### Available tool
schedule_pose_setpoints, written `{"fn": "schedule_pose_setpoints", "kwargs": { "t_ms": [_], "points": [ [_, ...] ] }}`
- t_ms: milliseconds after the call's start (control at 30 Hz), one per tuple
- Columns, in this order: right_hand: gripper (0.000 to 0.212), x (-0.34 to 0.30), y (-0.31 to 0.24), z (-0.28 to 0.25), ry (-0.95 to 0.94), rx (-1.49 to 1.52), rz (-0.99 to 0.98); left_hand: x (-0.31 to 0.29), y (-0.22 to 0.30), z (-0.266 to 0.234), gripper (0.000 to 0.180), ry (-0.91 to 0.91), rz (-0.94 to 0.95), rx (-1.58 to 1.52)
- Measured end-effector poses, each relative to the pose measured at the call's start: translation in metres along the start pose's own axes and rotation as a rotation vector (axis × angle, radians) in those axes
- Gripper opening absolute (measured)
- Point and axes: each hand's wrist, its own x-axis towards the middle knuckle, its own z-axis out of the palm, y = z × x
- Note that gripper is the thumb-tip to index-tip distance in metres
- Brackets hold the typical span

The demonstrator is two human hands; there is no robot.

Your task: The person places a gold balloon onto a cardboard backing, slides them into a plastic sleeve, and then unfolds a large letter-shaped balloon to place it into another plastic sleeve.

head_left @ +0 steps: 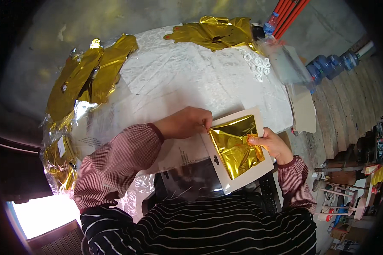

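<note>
A folded gold foil balloon (232,144) lies flat on a white backing card (247,180) with a hang hole, tilted above the table's near edge. My right hand (274,144) grips it from the right, the thumb pressing an orange-looking bit of foil on top and the fingers mostly hidden. At the card's upper left corner, my left hand (187,122) is closed in a pinch; whether it has the card alone or foil too is hard to make out. Beside the card, a clear plastic bag (193,176) with a hang hole hangs over the table's near edge.
Unfolded gold foil sheets (83,80) lie on the table's left, another foil piece (217,34) at the far edge. Small white rings (257,63) sit at far right, near stacked clear bags (287,63). Beyond stand blue water bottles (327,66) and orange-red poles (291,17).
</note>
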Motion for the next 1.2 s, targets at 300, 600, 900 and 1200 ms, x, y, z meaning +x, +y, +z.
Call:
{"fn": "schedule_pose_setpoints", "kwargs": {
  "t_ms": [300, 600, 900, 1200],
  "points": [
    [0.025, -0.010, -0.012, 0.015, 0.010, 0.183, 0.047, -0.001, -0.010, -0.001, 0.028, -0.027, 0.141, 0.054],
    [0.028, -0.013, -0.010, 0.019, 0.055, 0.167, 0.065, -0.001, -0.009, 0.002, 0.015, -0.004, 0.145, 0.071],
    [0.025, -0.005, 0.007, 0.007, 0.004, 0.146, 0.053, -0.014, 0.003, 0.003, 0.014, 0.173, 0.319, 0.340],
    [0.028, -0.001, 0.004, 0.005, 0.037, -0.006, 0.053, -0.010, 0.000, -0.001, 0.010, 0.034, 0.321, 0.480]
  ]
}}
